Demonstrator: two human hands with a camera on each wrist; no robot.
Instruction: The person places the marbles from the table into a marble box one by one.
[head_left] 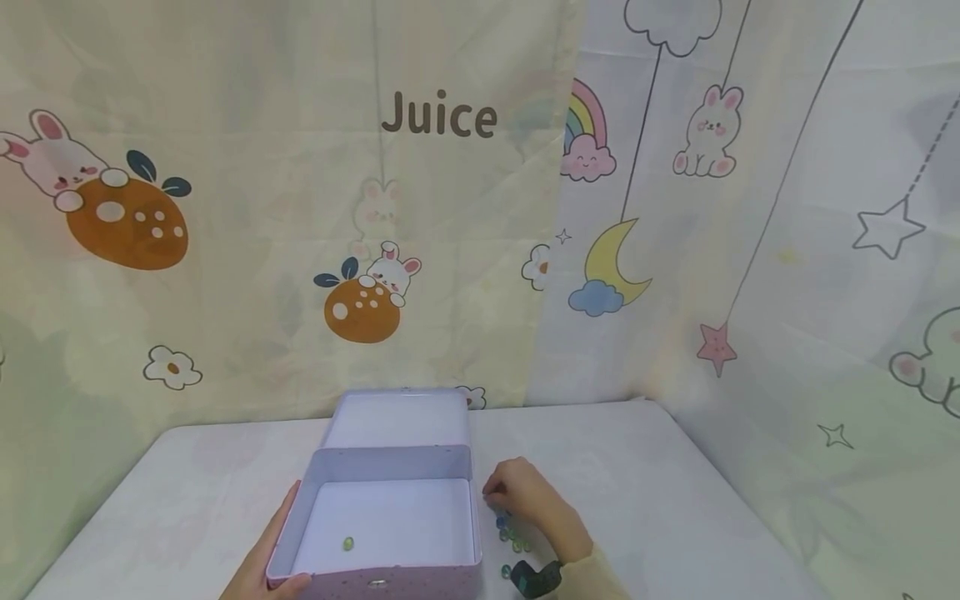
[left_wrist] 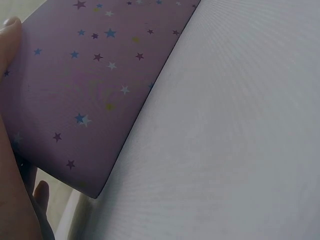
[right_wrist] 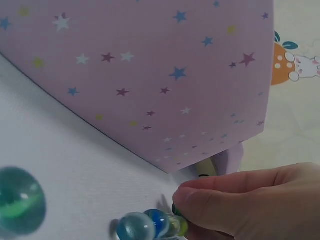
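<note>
While left hand point(head_left: 266, 567) steadies purple star-print box point(head_left: 386, 517) at its left wall, fingers curled round front corner, right hand point(head_left: 534, 500) bends over marble cluster point(head_left: 512, 537) just right of box, fingertips point(right_wrist: 187, 200) together on one marble. Step, judged: picking marbles into box; one green marble point(head_left: 348, 543) already inside. Next move needs firm pinch, lift over box wall. Lid open, upright behind. Readable: "Juice" point(head_left: 438, 115) on curtain.

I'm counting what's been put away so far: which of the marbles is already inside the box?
Only the green marble, lying alone on the box floor near its front left. The other marbles sit clustered on the table by the right hand.
</note>
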